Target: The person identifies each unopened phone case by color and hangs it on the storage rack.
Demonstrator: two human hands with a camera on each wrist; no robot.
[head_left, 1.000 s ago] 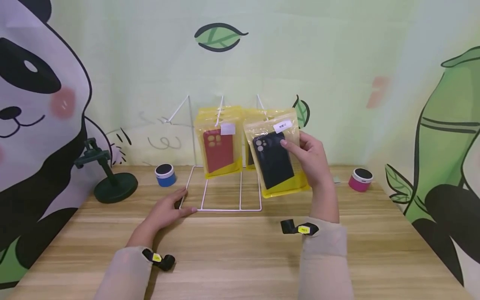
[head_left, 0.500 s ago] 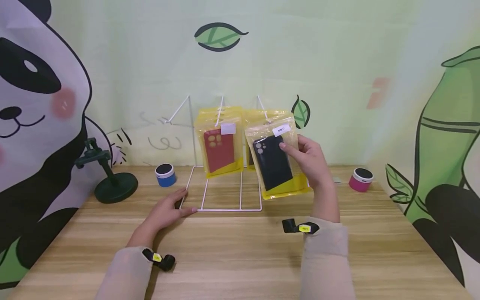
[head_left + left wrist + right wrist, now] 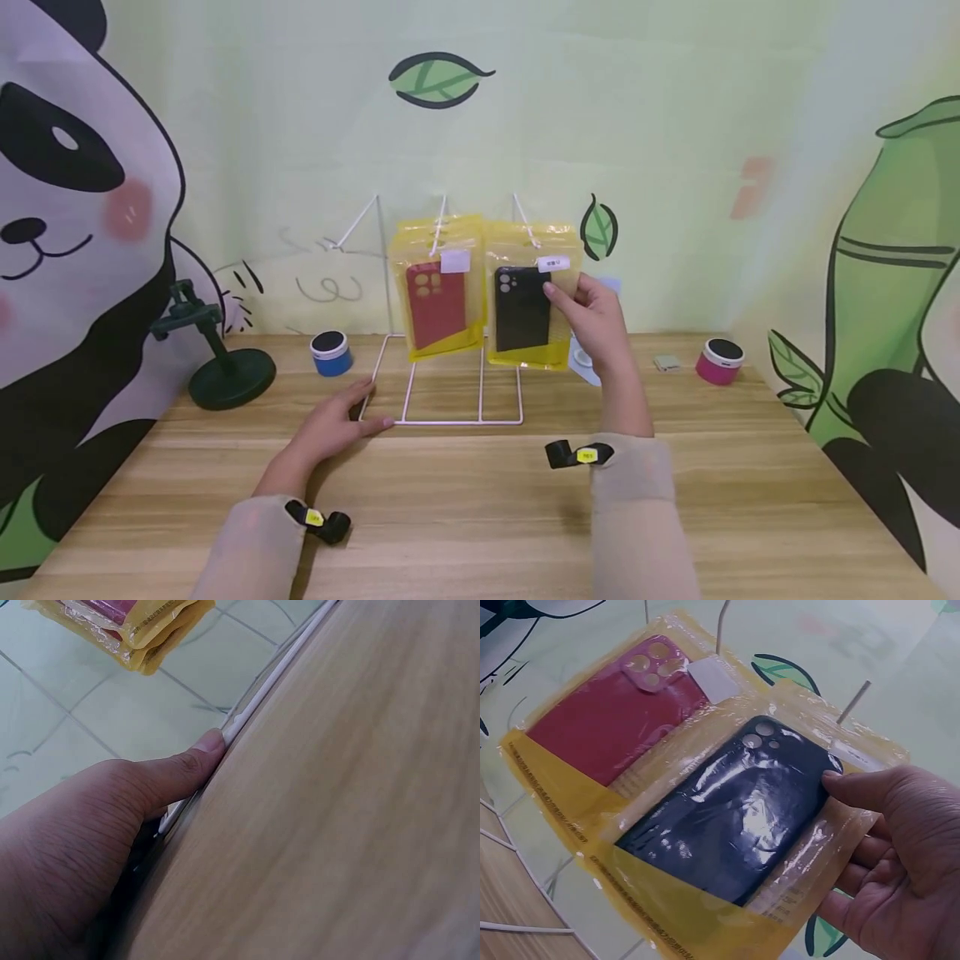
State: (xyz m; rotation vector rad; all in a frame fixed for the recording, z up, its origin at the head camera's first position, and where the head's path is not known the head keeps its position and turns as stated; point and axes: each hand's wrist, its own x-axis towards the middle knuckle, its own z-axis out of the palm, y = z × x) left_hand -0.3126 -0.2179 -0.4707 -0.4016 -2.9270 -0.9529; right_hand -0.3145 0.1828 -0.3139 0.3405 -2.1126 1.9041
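My right hand (image 3: pixel 600 321) pinches the right edge of a yellow, clear-fronted bag holding a black phone case (image 3: pixel 522 308), thumb on the front. In the right wrist view, a white hook (image 3: pixel 855 703) pokes out at the top of this bag. To its left, a bagged red phone case (image 3: pixel 437 307) hangs on the middle hook, with more yellow bags behind it. My left hand (image 3: pixel 337 421) holds the front left corner of the white wire rack (image 3: pixel 457 422); the left wrist view shows its thumb (image 3: pixel 206 746) on the wire, other fingers mostly hidden.
The rack's left hook (image 3: pixel 352 223) carries no bag. A blue speaker (image 3: pixel 331 353) and a dark green stand (image 3: pixel 228 375) are on the left. A pink speaker (image 3: pixel 721 360) and a small pale block (image 3: pixel 666 362) lie right. A printed cloth hangs behind.
My right hand has moved left and back with the black phone case bag, which now hangs straighter in line with the right hook. My left hand stays on the rack.
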